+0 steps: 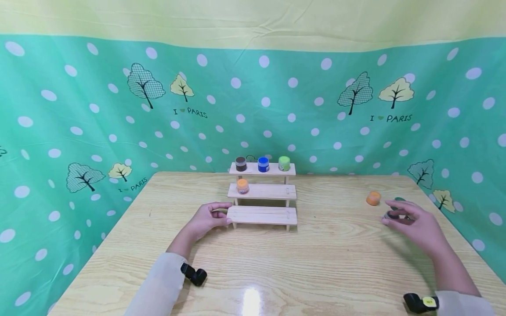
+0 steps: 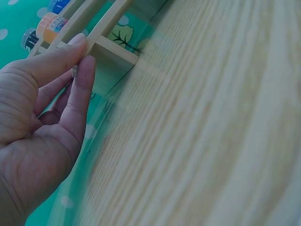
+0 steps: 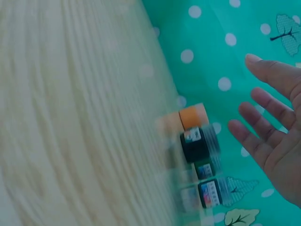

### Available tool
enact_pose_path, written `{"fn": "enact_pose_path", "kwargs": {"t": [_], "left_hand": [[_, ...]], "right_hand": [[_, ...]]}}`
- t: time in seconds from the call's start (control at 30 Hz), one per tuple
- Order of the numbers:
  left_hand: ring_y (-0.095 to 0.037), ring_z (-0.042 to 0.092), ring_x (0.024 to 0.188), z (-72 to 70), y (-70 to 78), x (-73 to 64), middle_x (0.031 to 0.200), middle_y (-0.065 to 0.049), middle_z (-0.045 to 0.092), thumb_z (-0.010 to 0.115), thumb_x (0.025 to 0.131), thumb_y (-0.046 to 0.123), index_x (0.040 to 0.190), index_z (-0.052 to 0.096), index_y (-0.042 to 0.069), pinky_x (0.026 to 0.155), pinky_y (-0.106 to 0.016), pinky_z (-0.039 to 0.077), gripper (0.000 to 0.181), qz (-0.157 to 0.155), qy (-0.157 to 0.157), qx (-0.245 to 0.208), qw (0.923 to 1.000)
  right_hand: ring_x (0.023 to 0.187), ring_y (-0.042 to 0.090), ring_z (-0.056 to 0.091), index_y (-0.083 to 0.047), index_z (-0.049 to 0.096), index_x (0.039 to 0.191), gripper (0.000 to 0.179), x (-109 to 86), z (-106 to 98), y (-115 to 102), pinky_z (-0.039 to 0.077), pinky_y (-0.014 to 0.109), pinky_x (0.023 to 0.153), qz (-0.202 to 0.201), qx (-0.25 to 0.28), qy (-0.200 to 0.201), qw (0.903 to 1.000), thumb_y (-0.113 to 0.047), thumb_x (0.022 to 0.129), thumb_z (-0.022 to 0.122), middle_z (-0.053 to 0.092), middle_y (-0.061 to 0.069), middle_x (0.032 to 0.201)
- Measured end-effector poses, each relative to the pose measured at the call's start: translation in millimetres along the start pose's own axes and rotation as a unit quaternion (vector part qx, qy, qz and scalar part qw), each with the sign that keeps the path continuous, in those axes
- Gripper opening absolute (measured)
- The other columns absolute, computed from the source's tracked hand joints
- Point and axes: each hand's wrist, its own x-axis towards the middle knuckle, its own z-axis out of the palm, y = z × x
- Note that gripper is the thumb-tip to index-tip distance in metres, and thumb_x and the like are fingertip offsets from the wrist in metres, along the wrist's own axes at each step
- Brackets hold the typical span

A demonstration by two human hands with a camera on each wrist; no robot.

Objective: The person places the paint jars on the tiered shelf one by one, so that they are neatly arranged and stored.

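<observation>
A three-step wooden stand (image 1: pixel 262 215) is near the table's middle. My left hand (image 1: pixel 207 219) pinches the left end of its lowest step between thumb and fingers, as the left wrist view also shows. Black (image 1: pixel 240 164), blue (image 1: pixel 263 164) and light green (image 1: pixel 284 163) paint jars line the top step, and an orange paint jar (image 1: pixel 243 186) sits at the middle step's left. At the right, my right hand (image 1: pixel 415 226) hovers with spread fingers over dark paint jars. In the right wrist view these include a black jar (image 3: pixel 195 145), apart from the fingers.
Another orange jar (image 1: pixel 373 198) stands on the table (image 1: pixel 328 263) left of the right hand. A dark green lid (image 1: pixel 399 199) shows behind that hand. Polka-dot green cloth (image 1: pixel 269 109) hangs along the table's back and sides.
</observation>
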Motion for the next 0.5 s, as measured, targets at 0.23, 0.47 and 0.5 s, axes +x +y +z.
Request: {"fn": "enact_pose_path", "kwargs": {"t": [0.23,0.47,0.5], "left_hand": [[-0.018,0.065,0.079,-1.0,-0.1,-0.2,0.090,-0.011,0.066,0.080,0.080,0.006,0.134,0.056,0.001,0.070,-0.031,0.058,0.059,0.004,-0.002,0.002,1.0000],[-0.018,0.065,0.078,-1.4,-0.4,0.4,0.089,-0.010,0.066,0.080,0.080,0.006,0.134,0.057,0.001,0.068,-0.029,0.057,0.059,0.003,-0.001,0.004,1.0000],[-0.018,0.065,0.078,-1.5,-0.5,0.5,0.090,-0.010,0.066,0.080,0.080,0.006,0.134,0.057,0.001,0.068,-0.029,0.057,0.059,0.003,-0.002,0.004,1.0000]], "right_hand": [[0.092,-0.001,0.057,0.000,0.052,0.138,0.066,-0.1,-5,15,0.048,0.006,0.069,0.033,-0.007,-0.013,0.9994,-0.034,0.087,0.075,0.052,0.025,0.127],[0.106,0.044,0.058,-0.001,0.051,0.138,0.066,0.2,-9,28,0.047,0.010,0.066,0.042,-0.030,-0.022,0.9984,-0.035,0.087,0.075,0.052,0.030,0.128],[0.107,0.048,0.056,-0.001,0.051,0.139,0.067,0.5,-9,30,0.050,0.016,0.068,0.046,-0.030,-0.025,0.9982,-0.036,0.087,0.075,0.052,0.031,0.127]]}}
